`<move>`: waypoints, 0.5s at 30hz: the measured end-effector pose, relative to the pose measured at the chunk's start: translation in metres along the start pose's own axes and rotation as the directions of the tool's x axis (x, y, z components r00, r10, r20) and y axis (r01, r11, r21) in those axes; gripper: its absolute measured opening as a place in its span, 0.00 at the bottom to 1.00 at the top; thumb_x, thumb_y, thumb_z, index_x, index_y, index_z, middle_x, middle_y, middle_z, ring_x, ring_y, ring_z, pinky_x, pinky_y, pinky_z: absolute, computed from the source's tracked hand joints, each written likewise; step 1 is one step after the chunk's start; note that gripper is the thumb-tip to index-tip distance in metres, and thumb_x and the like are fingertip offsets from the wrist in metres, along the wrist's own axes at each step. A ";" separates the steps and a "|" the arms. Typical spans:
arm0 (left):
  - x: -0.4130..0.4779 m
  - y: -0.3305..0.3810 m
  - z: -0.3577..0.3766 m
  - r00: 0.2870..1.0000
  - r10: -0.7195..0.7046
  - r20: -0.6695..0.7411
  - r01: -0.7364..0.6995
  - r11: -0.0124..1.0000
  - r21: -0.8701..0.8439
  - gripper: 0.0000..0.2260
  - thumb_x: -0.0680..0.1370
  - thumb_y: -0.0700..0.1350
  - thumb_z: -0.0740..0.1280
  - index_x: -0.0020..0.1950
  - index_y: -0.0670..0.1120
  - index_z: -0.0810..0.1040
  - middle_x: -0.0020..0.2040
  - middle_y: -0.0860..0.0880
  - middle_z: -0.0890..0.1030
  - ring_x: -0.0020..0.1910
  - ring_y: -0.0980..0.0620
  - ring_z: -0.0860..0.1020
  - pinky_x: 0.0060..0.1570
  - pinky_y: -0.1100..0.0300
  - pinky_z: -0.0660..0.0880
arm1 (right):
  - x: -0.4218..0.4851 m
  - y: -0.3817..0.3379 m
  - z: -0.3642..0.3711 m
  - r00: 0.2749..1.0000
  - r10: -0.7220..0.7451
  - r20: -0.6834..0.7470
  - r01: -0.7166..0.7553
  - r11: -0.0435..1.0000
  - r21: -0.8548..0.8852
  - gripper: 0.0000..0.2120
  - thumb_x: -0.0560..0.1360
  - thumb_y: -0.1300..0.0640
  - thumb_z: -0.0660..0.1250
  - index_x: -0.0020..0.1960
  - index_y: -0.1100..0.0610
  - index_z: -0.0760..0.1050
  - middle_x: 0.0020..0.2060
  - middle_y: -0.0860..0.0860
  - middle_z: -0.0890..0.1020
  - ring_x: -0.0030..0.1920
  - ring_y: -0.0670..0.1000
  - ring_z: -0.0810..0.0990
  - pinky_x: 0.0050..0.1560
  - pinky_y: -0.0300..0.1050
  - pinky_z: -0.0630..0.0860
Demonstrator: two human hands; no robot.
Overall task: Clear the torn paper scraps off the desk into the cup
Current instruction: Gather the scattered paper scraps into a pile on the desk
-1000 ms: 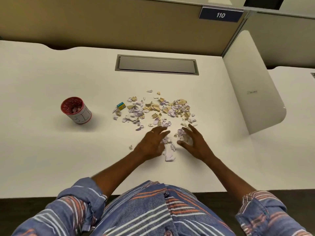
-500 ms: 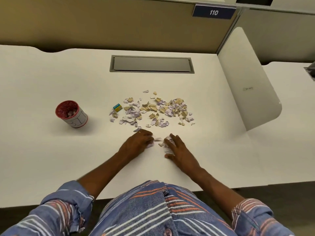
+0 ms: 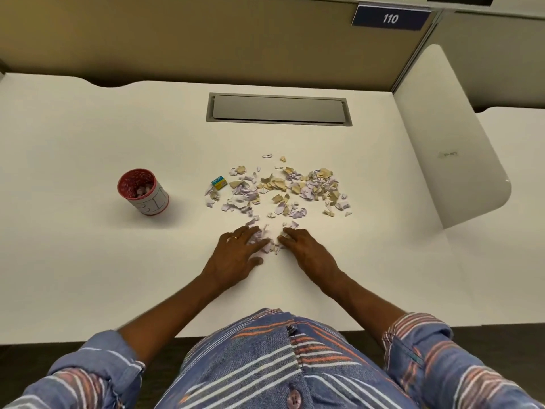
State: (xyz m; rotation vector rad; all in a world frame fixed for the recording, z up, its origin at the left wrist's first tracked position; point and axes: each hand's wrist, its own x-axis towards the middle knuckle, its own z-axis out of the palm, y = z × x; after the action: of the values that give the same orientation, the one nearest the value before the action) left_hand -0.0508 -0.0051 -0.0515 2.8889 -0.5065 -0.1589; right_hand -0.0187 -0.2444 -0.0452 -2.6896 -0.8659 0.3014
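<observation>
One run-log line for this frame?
left hand: raking scraps | right hand: raking scraps | small heap between hands | main pile untouched | cup upright, left

Even, soft indoor light falls from overhead, bright without harsh glare across the pale desk point(image 3: 88, 261). Shadows are faint and diffuse: a soft grey one lies beside the base of the cup point(image 3: 143, 191), and thin ones sit under the left hand point(image 3: 236, 255) and the right hand point(image 3: 309, 252). The fingertips of both hands are smeared by motion blur, while the paper scraps point(image 3: 283, 187) farther back look fairly sharp. Wide-angle distortion bows the desk's far edge and the partition panel point(image 3: 206, 39), and the striped sleeves at the bottom corners look stretched and soft.
</observation>
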 end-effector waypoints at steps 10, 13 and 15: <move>-0.001 0.008 0.004 0.994 0.039 -0.104 -0.063 0.970 -0.234 0.14 0.81 0.45 0.65 0.66 0.50 0.79 0.66 0.49 0.77 0.66 0.47 0.73 0.58 0.58 0.74 | 0.012 -0.008 -0.008 0.996 0.058 -0.074 -0.060 0.998 -0.029 0.17 0.77 0.66 0.63 0.64 0.56 0.78 0.61 0.55 0.79 0.62 0.58 0.76 0.58 0.53 0.78; 0.005 0.008 0.002 0.992 0.066 -0.104 -0.088 0.968 -0.234 0.14 0.82 0.45 0.63 0.67 0.48 0.78 0.65 0.47 0.78 0.64 0.46 0.74 0.59 0.59 0.71 | 0.015 -0.009 -0.009 0.982 0.125 -0.145 -0.113 0.990 0.090 0.15 0.76 0.68 0.64 0.60 0.58 0.81 0.58 0.55 0.82 0.60 0.57 0.79 0.60 0.48 0.76; 0.007 0.008 -0.003 0.987 0.059 -0.152 -0.097 0.962 -0.254 0.12 0.80 0.43 0.66 0.62 0.45 0.82 0.60 0.44 0.81 0.60 0.44 0.78 0.56 0.59 0.74 | 0.018 -0.010 -0.012 0.959 0.204 -0.195 -0.161 0.964 0.212 0.13 0.76 0.69 0.65 0.57 0.60 0.83 0.54 0.56 0.84 0.57 0.56 0.82 0.59 0.46 0.76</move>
State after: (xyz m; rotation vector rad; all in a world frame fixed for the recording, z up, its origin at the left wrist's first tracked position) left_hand -0.0469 -0.0143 -0.0471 2.5958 -0.5290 -0.0037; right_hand -0.0060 -0.2282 -0.0330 -2.5622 -0.4972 0.1230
